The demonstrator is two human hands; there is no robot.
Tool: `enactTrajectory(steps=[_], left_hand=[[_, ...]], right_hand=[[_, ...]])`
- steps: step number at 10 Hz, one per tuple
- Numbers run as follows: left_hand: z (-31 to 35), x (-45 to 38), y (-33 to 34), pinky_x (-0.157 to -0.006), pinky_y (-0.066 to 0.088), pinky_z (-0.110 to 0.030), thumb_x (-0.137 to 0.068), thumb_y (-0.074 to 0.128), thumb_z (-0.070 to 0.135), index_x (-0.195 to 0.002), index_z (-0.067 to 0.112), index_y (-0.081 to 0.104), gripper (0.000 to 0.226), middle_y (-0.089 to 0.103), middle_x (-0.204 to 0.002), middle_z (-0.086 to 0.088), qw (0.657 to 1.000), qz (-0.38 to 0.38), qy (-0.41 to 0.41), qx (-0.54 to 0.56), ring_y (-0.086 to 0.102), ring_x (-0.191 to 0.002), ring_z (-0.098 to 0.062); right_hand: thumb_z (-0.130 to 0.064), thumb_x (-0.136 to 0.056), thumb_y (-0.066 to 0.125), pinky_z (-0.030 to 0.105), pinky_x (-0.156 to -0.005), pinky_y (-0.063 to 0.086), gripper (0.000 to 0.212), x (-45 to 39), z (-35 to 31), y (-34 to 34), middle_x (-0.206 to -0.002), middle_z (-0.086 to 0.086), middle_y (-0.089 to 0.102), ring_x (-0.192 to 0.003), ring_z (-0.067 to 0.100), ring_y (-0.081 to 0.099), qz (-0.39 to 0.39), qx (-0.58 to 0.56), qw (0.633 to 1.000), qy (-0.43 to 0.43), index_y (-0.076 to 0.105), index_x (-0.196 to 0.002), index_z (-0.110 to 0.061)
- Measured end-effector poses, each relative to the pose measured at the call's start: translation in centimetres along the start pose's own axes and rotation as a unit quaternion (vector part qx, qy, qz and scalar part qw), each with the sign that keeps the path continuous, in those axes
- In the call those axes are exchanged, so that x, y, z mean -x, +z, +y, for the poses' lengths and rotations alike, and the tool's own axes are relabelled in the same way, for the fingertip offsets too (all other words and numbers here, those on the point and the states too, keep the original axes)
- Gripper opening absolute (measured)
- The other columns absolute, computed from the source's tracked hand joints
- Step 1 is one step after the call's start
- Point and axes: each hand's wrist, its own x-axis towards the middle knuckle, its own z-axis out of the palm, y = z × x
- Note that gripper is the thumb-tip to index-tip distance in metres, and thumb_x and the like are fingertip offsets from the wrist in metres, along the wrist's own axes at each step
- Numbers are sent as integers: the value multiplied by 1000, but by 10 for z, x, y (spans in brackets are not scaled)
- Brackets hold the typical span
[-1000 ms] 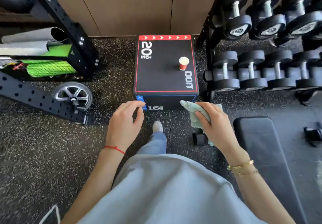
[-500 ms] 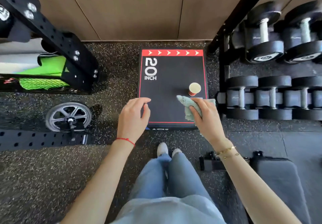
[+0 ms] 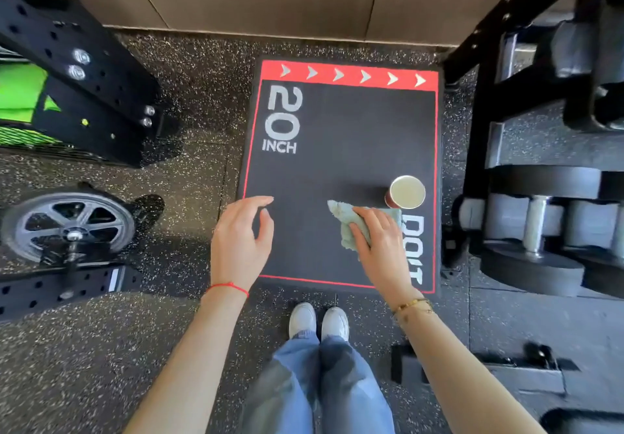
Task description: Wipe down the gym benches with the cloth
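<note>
Head view: paper cup (image 3: 406, 192) beside cloth (image 3: 351, 227), perhaps touching.

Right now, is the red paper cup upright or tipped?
Upright: the red paper cup stands on the black plyo box, round rim facing up.

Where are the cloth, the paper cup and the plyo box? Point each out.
cloth (image 3: 344, 227): head view, on the bunched fabric left of the fingers.
paper cup (image 3: 407, 192): head view, on its open mouth.
plyo box (image 3: 354, 136): head view, on its bare black top.
</note>
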Motion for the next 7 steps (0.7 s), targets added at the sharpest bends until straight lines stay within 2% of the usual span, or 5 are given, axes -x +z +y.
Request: enactTrajectory(steps=[1,2,4,5,7], left_hand=[[-29,-8,44,-98,35,-11,-91,57,3,-110,11,70,23,70,-107,-1,1000,-10,16,-13,61,-102,-17],[-56,-8,82,-99,35,-11,-91,58,2,-110,10,70,24,70,-107,-1,999,-22,19,-19,60,-103,-16],[-86,3,124,-95,49,-34,-93,54,8,-112,12,69,24,69,-109,1,998,-33,41,-39,61,-105,-18],[-90,4,128,-93,51,-37,-93,54,9,-111,12,69,23,69,-108,0,997,-36,50,-38,62,-104,-19],[-73,5,109,-89,52,-40,-93,52,11,-108,11,69,23,70,-104,0,997,-35,70,-27,63,-100,-21]], right_hand=[[-22,-98,49,29,-92,38,23,-14,33,38,-111,-2,59,-101,22,52,7,5,1000,2,56,-119,-18],[-22,-98,48,28,-94,37,23,-24,61,73,-114,-1,59,-103,21,52,20,12,1000,1,56,-119,-17],[-25,-99,47,41,-103,37,28,-26,91,122,-122,4,56,-120,28,46,35,17,999,-2,55,-122,-11],[-25,-98,49,41,-110,32,31,-23,96,130,-128,5,53,-131,28,38,30,37,999,-10,55,-126,-12],[-35,-94,56,45,-115,24,44,-18,89,111,-138,2,48,-137,25,33,-21,42,999,-16,50,-133,-15]])
